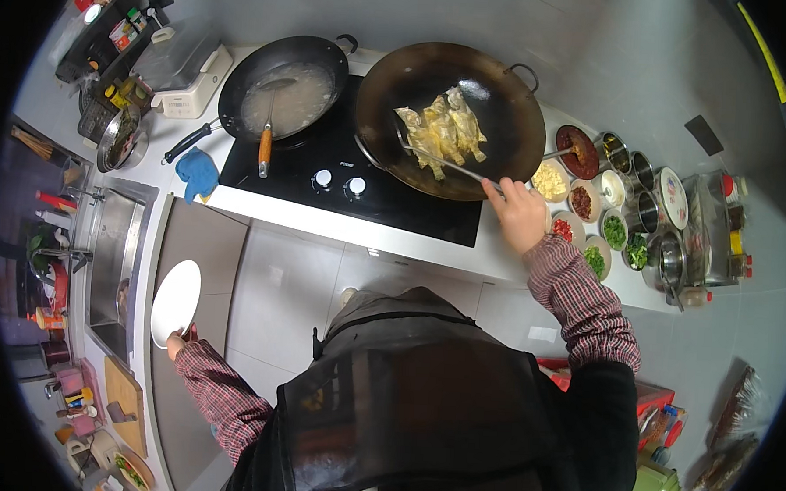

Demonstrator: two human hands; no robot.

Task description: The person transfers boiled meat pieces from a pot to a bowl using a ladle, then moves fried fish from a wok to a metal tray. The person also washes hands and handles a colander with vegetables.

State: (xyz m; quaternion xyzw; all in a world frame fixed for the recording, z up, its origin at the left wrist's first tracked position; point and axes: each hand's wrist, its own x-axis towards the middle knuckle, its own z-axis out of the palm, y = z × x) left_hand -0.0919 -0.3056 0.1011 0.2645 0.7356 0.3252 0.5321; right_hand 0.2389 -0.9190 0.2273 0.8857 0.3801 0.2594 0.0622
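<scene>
My right hand (518,215) grips the metal handle of a cooking utensil (439,158) at the front rim of a large, browned wok (513,132). Its head is partly hidden at the left of several golden pieces of food (437,132), which look like fried fish, lying close together in the wok. Down at the left, my left hand (177,345) holds a white oval plate (176,302) by its near end. That plate is tilted, in front of the grey cabinet doors (198,257).
A black pan (231,100) of cloudy liquid holds a wooden-handled ladle (265,149) on the left of the black cooktop (408,210). Small bowls, including chopped greens (614,230) and red sauce (568,141), crowd the right counter. A blue cloth (197,173) lies near the sink (113,253).
</scene>
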